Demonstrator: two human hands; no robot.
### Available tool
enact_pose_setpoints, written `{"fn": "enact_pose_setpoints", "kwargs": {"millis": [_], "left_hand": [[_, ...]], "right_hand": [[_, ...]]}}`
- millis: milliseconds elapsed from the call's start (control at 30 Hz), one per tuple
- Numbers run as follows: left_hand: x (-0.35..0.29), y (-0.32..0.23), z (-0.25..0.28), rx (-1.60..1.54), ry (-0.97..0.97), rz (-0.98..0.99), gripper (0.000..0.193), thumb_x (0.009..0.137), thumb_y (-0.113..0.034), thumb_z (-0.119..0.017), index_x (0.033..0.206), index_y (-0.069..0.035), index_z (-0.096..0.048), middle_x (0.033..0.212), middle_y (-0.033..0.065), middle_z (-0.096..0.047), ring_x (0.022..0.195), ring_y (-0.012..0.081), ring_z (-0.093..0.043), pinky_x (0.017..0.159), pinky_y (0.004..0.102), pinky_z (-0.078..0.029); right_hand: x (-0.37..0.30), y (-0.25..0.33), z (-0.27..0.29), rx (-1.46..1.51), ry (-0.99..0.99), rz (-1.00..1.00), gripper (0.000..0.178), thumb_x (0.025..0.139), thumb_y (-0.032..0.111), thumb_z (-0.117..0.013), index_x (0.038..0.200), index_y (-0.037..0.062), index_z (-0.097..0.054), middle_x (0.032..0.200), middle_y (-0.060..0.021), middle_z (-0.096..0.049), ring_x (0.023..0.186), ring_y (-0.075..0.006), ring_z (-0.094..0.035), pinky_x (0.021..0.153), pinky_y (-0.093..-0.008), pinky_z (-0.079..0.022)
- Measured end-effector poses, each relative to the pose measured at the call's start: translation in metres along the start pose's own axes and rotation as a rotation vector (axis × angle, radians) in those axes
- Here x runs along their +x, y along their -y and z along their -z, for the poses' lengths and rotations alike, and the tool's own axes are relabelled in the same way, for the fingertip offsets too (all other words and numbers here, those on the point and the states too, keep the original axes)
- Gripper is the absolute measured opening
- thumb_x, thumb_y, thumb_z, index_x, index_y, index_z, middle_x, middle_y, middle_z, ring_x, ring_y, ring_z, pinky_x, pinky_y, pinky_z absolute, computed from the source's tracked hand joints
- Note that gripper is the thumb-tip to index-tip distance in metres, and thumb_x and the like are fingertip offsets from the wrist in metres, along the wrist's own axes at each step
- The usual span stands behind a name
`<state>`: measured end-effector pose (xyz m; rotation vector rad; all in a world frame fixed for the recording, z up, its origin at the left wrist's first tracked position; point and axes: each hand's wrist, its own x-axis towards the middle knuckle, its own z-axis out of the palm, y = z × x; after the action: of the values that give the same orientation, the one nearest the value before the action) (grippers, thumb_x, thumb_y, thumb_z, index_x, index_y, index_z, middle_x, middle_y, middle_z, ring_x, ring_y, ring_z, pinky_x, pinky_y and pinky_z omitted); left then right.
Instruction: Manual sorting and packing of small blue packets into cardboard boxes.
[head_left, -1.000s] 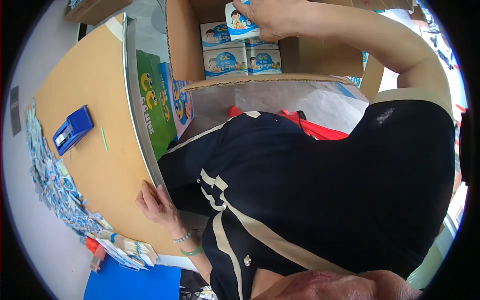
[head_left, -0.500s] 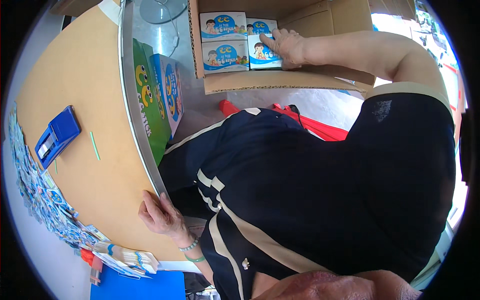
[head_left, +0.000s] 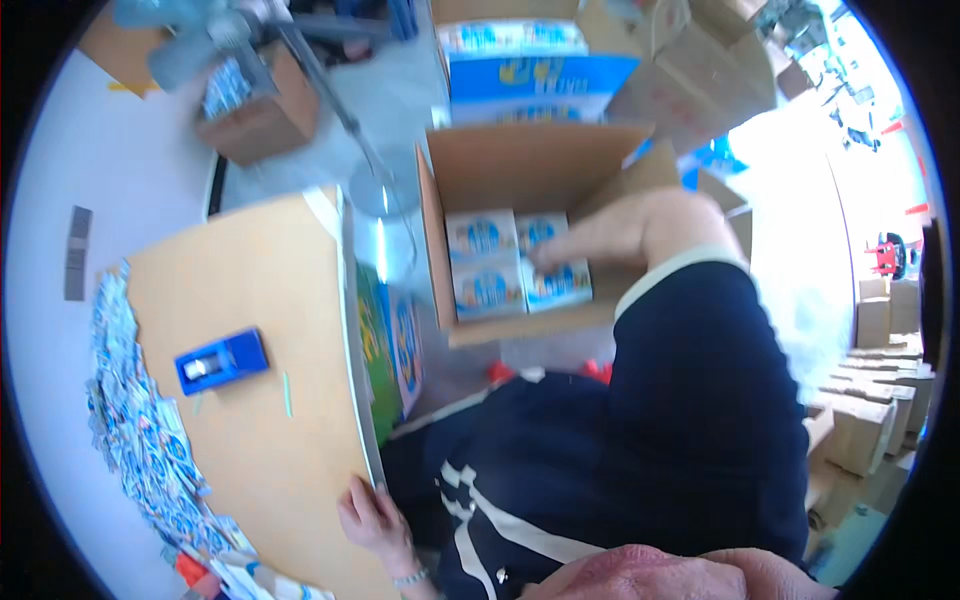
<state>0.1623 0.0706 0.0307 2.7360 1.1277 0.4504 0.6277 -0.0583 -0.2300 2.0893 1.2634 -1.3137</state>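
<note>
My right hand, smeared by motion, reaches into an open brown carton. Its fingers are over the near right one of several small white-and-blue boxes packed in two rows; whether they grip it I cannot tell. Another white-and-blue box lies just left of it. At the wooden table's right edge rests my left hand, its fingers curled at the rim and a beaded bracelet on the wrist.
On the table are a blue tape dispenser, a green strip and a heap of small blue-and-white packets. Green and blue packages stand beside the table. Beyond are a metal stand, a packet-filled carton and other cartons.
The view has swung up and away, showing more of the room beyond the carton. My right hand stays over the small boxes, now blurred; my left hand remains at the table edge.
</note>
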Motion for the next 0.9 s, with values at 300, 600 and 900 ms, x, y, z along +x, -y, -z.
{"fn": "enact_pose_setpoints", "kwargs": {"millis": [300, 600, 900], "left_hand": [[0.031, -0.023, 0.029, -0.335, -0.138, 0.097, 0.034, 0.084, 0.000, -0.066, 0.117, 0.003, -0.060, 0.104, 0.0152, -0.058, 0.077, 0.0244, -0.056, 0.065, 0.0354, -0.048], [0.090, -0.097, 0.230, -0.419, -0.918, -0.266, 0.054, 0.074, -0.012, -0.064, 0.124, 0.005, -0.054, 0.126, 0.0202, -0.055, 0.114, 0.0352, -0.055, 0.106, 0.0481, -0.039], [0.005, -0.045, 0.263, -0.155, -1.166, -0.079, 0.047, 0.081, -0.019, -0.058, 0.122, 0.004, -0.057, 0.126, 0.0204, -0.056, 0.115, 0.0339, -0.056, 0.105, 0.0474, -0.040]], "right_hand": [[0.055, -0.097, 0.031, -0.617, 0.014, 0.148, 0.034, 0.083, 0.032, -0.066, 0.102, 0.0045, -0.073, 0.109, -0.0157, -0.069, 0.103, -0.0326, -0.064, 0.086, -0.0428, -0.051], [-0.254, 0.100, 0.196, -0.326, -0.349, 0.122, 0.035, 0.086, 0.028, -0.057, 0.112, 0.0065, -0.067, 0.107, -0.0206, -0.066, 0.101, -0.0364, -0.063, 0.084, -0.0467, -0.051], [-0.331, 0.190, 0.218, -0.434, -0.816, 0.427, 0.036, 0.087, 0.020, -0.060, 0.119, 0.0043, -0.062, 0.106, -0.0233, -0.066, 0.099, -0.0379, -0.063, 0.087, -0.0442, -0.050]]}}
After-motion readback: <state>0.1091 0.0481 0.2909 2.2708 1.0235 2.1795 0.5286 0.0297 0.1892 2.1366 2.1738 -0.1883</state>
